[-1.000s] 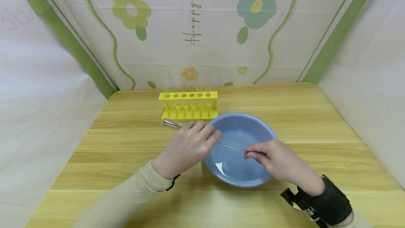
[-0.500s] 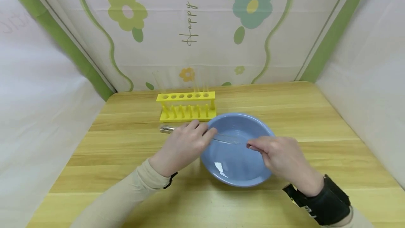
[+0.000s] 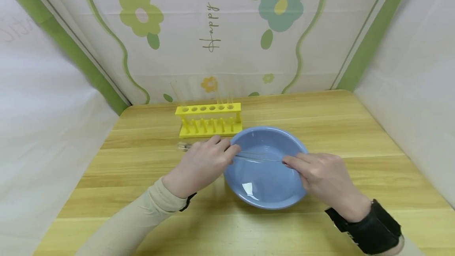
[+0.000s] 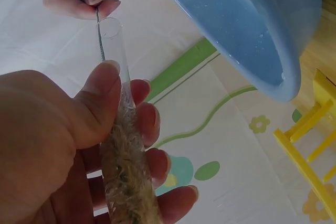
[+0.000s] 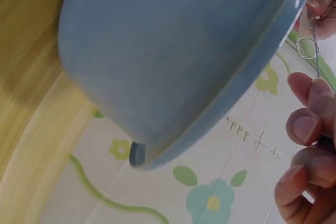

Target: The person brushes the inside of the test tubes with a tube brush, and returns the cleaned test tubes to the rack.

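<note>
My left hand (image 3: pixel 202 163) grips a clear glass test tube (image 4: pixel 125 80), its mouth toward my right hand. Inside the tube are the pale bristles of a test tube brush (image 4: pixel 126 171); in the left wrist view they fill the part between the fingers. The brush's twisted wire handle (image 4: pixel 100 35) comes out at the mouth. My right hand (image 3: pixel 321 175) pinches that wire between thumb and forefinger. Both hands are over a blue basin (image 3: pixel 264 192), the left at its left rim and the right at its right side.
Behind the left hand stands a yellow test tube rack (image 3: pixel 207 110) with several holes; clear tubes (image 3: pixel 177 92) rise from some of them. A wooden table (image 3: pixel 313 117) lies underneath, with a flowered cloth (image 3: pixel 241 58) behind it and white cloth at both sides.
My right hand has moved a little right, away from the tube's mouth, and more wire shows between. It has also turned. My left hand keeps its grip on the test tube.
</note>
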The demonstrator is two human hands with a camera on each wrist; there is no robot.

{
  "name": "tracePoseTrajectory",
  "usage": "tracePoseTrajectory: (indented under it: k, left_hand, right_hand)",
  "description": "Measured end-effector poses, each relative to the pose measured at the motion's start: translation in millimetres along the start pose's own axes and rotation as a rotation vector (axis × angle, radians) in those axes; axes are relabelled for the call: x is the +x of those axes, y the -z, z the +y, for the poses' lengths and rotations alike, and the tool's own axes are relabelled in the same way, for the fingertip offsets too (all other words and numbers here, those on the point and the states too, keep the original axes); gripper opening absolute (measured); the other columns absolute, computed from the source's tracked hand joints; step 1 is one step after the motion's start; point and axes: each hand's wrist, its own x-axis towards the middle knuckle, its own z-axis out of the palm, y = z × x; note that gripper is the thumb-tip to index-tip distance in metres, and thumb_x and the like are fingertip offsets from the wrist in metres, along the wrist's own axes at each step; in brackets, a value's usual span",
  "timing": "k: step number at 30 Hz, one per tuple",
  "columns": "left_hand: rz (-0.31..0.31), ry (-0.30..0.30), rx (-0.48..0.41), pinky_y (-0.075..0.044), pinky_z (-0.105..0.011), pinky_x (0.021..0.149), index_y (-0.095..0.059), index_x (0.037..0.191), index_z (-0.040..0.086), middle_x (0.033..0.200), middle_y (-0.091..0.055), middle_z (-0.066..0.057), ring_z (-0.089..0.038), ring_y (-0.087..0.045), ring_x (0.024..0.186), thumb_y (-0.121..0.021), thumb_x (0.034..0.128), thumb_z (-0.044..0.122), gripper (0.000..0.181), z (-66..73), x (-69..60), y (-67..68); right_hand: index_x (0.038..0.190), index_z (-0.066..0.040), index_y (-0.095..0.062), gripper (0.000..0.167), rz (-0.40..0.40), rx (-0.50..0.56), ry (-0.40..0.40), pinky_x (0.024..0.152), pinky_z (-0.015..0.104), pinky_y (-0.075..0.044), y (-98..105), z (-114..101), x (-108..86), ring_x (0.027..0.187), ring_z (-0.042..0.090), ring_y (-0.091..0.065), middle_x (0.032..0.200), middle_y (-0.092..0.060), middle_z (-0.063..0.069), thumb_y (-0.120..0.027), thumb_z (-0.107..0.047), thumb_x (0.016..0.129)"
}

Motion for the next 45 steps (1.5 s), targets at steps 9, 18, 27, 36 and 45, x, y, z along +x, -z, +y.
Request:
tracePoseTrajectory:
  k: [9, 18, 27, 36, 45]
  left_hand:
    - [-0.035, 0.006, -0.017, -0.051, -0.027, 0.047, -0.069, 0.102, 0.01, 0.087, -0.067, -0.005, -0.022, -0.061, 0.07, -0.085, 0.0791, 0.021, 0.03, -1.3, -0.7, 3.9]
    - [-0.058, 0.007, -0.056, -0.052, -0.028, 0.049, -0.067, 0.1, 0.01, 0.085, -0.067, -0.004, -0.021, -0.063, 0.07, -0.086, 0.0783, 0.022, 0.031, -4.7, -2.1, 5.9]
    - [-0.066, 0.001, -0.05, -0.052, -0.029, 0.047, -0.065, 0.101, 0.01, 0.085, -0.066, -0.003, -0.021, -0.064, 0.071, -0.083, 0.0812, 0.022, 0.03, -8.8, -3.6, 5.9]
    - [-0.073, 0.0, -0.06, -0.054, -0.029, 0.051, -0.065, 0.104, 0.008, 0.085, -0.066, -0.003, -0.022, -0.066, 0.074, -0.083, 0.0818, 0.021, 0.032, -12.0, -6.4, 7.8]
    - [-0.099, 0.007, -0.085, -0.055, -0.029, 0.053, -0.066, 0.104, 0.01, 0.088, -0.067, -0.003, -0.022, -0.067, 0.078, -0.083, 0.0822, 0.022, 0.03, -13.5, -6.9, 11.9]
  right_hand:
    - [0.086, -0.013, -0.077, 0.042, 0.056, -0.06, 0.039, 0.035, 0.019, -0.026, 3.5, 3.0, -4.9, 0.038, 0.009, -0.034, 0.059, -0.055, -0.006, -0.043, -0.026, 0.107]
    - [0.088, -0.009, -0.075, 0.038, 0.064, -0.105, 0.076, 0.034, 0.025, -0.034, 9.4, 6.9, -9.3, 0.038, 0.015, -0.043, 0.062, -0.058, -0.001, -0.043, -0.022, 0.107]
    - [0.089, -0.006, -0.076, 0.036, 0.069, -0.142, 0.12, 0.034, 0.021, -0.027, 15.9, 12.8, -15.7, 0.038, 0.014, -0.044, 0.061, -0.061, 0.002, -0.041, -0.006, 0.102]
    - [0.088, -0.005, -0.076, 0.036, 0.118, -0.161, 0.173, 0.035, 0.02, -0.023, 22.4, 18.0, -19.4, 0.039, 0.014, -0.042, 0.06, -0.059, 0.0, -0.042, 0.003, 0.092]
    - [0.088, -0.004, -0.076, 0.039, 0.151, -0.172, 0.175, 0.037, 0.02, -0.019, 27.4, 23.9, -26.6, 0.04, 0.014, -0.041, 0.059, -0.056, -0.001, -0.039, 0.007, 0.088]
